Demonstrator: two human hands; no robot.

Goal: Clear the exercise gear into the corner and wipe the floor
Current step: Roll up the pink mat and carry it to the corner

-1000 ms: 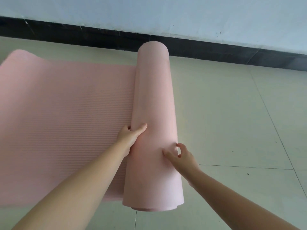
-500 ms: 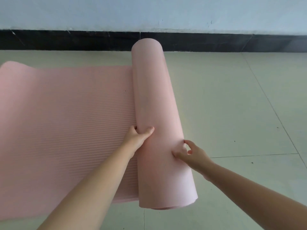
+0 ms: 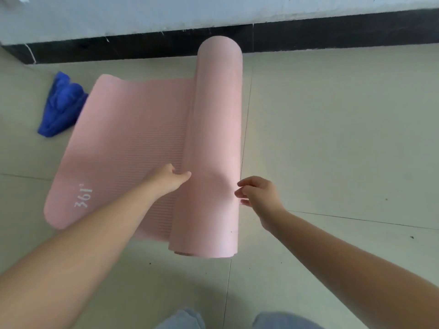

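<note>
Mat (image 3: 133, 148): pink, lying on the tiled floor (image 3: 332, 138), more than half rolled. We note the rolled part (image 3: 213, 143) as a thick tube running from near us toward the black baseboard (image 3: 142, 46), with the flat remainder spread to its left and a white "361" print near the rounded free end.

Left hand (image 3: 172, 178): our grip here sits at the seam where the tube meets the flat sheet. The thumb lies over the tube's left flank; the fingers are hidden behind it, so we cannot tell how they are set. We judge this hand is placed to keep the winding tight and steer the roll along the sheet.

Right hand (image 3: 257, 193): beside the tube's right flank, fingers loosely curled and holding nothing. Fingertips are at the tube's edge; whether they touch it we cannot tell. We judge it is placed to push the tube leftward over the remaining sheet.

The tube thus lies between the two hands, both near its nearer half.

Further out: a crumpled blue cloth (image 3: 60, 104) lies on the floor just beside the mat's far left corner, likely the wipe for later. Wiping is not yet begun.
</note>
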